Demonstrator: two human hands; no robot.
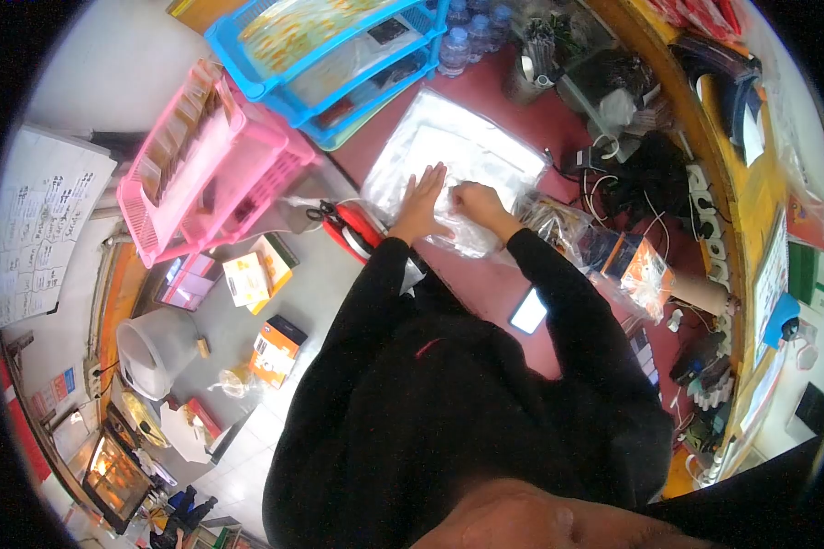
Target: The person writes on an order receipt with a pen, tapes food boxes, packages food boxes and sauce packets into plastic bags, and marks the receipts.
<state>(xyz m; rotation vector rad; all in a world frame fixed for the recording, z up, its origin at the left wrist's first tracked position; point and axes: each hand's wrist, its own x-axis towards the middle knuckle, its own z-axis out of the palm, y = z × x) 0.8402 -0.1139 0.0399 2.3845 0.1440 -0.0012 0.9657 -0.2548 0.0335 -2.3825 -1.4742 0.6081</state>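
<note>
A flat packet in clear, shiny plastic [499, 151] with white sheets showing through lies on the dark red tabletop. My left hand [419, 207] is pressed flat on its near left part, fingers stretched out. Close beside it, my right hand [482, 203] is closed over the near middle of the packet, the fingers curled in. Whatever the right fingers may hold is hidden. Crumpled clear plastic [471, 240] bunches up below both hands.
Blue stacked trays [316, 114] and a pink rack [238, 188] stand left. Water bottles [455, 50] are behind. A phone [528, 311] lies near my right forearm. Cables and a black bag [655, 169] crowd the right, with an orange-and-white packet [639, 274] nearer.
</note>
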